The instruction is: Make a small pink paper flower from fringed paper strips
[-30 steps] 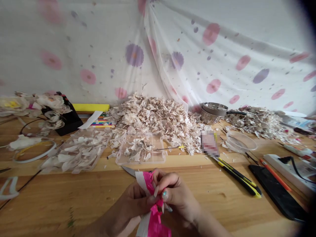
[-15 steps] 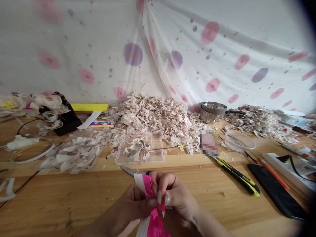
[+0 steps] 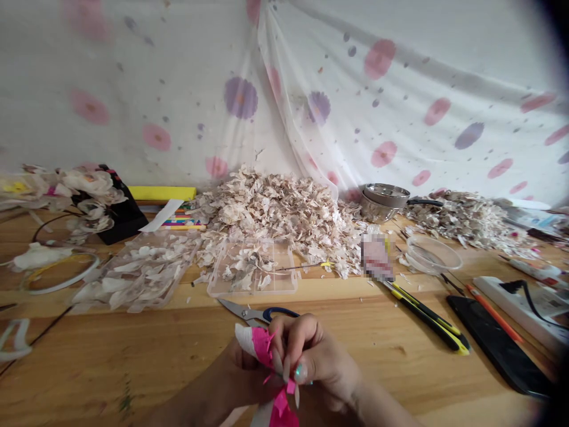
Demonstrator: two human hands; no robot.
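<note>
A pink and white strip that looks like crepe paper (image 3: 263, 346), with a ragged cut pink edge, runs between my hands at the lower middle. My left hand (image 3: 237, 375) is closed on the strip from the left. From the right, my right hand (image 3: 329, 363) pinches its pink edge between thumb and fingers. The fingertips of both hands meet, hiding the middle of the strip. The strip's lower end hangs below them. Just beyond my hands lie scissors (image 3: 240, 309) with dark blue handles, partly covered by my fingers.
Behind stands a large heap of pale dry petals or flakes (image 3: 284, 207). A clear divided box (image 3: 284, 287) and a petal-filled tray (image 3: 133, 279) lie before it. To the right are a black-yellow cutter (image 3: 427, 317), a black phone (image 3: 493, 344) and a white power strip (image 3: 528, 308).
Both hands and the strip have shifted slightly downward, and the strip's upper end has tilted left. More of the scissors, including a blue handle, now shows.
</note>
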